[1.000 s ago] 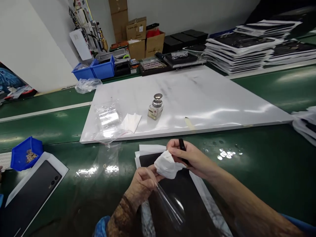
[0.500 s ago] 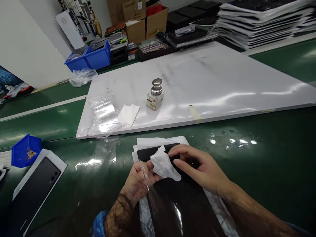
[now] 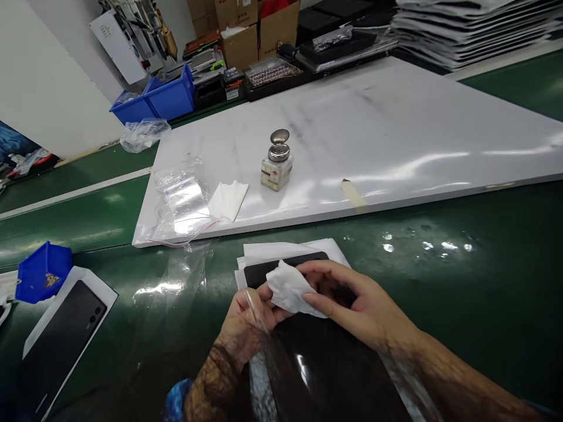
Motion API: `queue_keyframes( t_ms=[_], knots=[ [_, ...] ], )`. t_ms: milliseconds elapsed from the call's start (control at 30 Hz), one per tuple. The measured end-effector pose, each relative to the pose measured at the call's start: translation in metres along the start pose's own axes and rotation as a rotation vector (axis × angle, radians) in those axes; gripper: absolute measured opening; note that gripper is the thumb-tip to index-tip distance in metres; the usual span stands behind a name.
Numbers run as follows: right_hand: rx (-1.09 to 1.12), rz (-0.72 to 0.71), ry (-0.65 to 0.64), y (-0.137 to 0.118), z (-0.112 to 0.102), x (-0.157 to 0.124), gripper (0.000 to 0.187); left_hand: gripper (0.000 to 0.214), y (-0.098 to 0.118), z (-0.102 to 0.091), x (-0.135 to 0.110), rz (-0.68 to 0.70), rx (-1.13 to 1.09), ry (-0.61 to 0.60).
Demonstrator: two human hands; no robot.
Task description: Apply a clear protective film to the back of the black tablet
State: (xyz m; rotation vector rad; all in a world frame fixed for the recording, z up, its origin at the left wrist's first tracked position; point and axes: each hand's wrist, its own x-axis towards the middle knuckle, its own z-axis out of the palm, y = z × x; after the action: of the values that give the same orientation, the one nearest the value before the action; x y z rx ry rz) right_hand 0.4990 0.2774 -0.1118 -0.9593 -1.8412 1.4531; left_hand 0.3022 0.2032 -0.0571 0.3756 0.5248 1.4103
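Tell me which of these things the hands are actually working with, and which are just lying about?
In hand:
- left hand pinching clear film
- right hand pressing white wipe
- black panel under both

Lying about:
- small bottle on white board
- plastic bags
- blue bin
- second dark panel

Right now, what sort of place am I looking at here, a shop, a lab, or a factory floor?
Most likely a factory assembly or packing line. A long green conveyor belt runs past the bench, blue parts bins and cardboard boxes crowd the far end, and the hands work a white cloth over a dark panel.
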Motion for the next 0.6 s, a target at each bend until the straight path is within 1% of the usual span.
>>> queue_keyframes(
  t_ms=[67,100,133,200,233,267,333,400,433,467,500,533,567,600],
  knots=[
    [-0.103,-0.134,0.09,0.0,0.0,-0.005,0.04,0.017,-0.003,-0.007,0.002,0.026,-0.053,-0.017],
    [-0.172,-0.216,0.111,0.0,0.001,-0.007,0.043,0.018,-0.004,-0.011,0.003,0.028,-0.087,-0.022],
    [-0.247,-0.297,0.106,0.001,0.002,-0.009,0.045,0.02,-0.006,-0.014,0.004,0.026,-0.125,-0.022],
    [-0.391,-0.44,0.036,0.007,0.005,-0.009,0.049,0.024,-0.007,-0.02,0.007,0.017,-0.194,-0.006],
    [-0.456,-0.491,0.008,0.011,0.007,-0.009,0.053,0.025,-0.008,-0.021,0.007,0.015,-0.22,-0.001],
    [-0.513,-0.523,0.003,0.015,0.009,-0.008,0.057,0.024,-0.008,-0.021,0.008,0.015,-0.236,0.006],
    [-0.571,-0.552,0.054,0.023,0.012,-0.006,0.062,0.018,-0.008,-0.02,0.008,0.016,-0.244,0.027],
    [-0.518,-0.554,0.13,0.025,0.014,-0.005,0.058,0.018,-0.007,-0.017,0.006,0.001,-0.235,0.077],
    [-0.445,-0.534,0.153,0.022,0.014,-0.004,0.05,0.02,-0.006,-0.015,0.005,-0.007,-0.21,0.113],
    [-0.345,-0.481,0.165,0.018,0.012,-0.004,0.039,0.022,-0.005,-0.013,0.004,-0.01,-0.165,0.144],
    [-0.222,-0.382,0.169,0.012,0.01,-0.004,0.027,0.023,-0.004,-0.012,0.003,-0.01,-0.108,0.168],
    [-0.079,-0.235,0.152,0.004,0.007,-0.003,0.019,0.023,-0.003,-0.011,0.003,-0.004,-0.047,0.184],
    [0.074,-0.052,0.112,-0.003,0.004,-0.002,0.021,0.024,-0.002,-0.01,0.002,0.007,0.01,0.192],
    [0.225,0.134,0.05,-0.009,0.0,-0.001,0.028,0.023,-0.001,-0.01,0.002,0.025,0.053,0.198]
  ],
)
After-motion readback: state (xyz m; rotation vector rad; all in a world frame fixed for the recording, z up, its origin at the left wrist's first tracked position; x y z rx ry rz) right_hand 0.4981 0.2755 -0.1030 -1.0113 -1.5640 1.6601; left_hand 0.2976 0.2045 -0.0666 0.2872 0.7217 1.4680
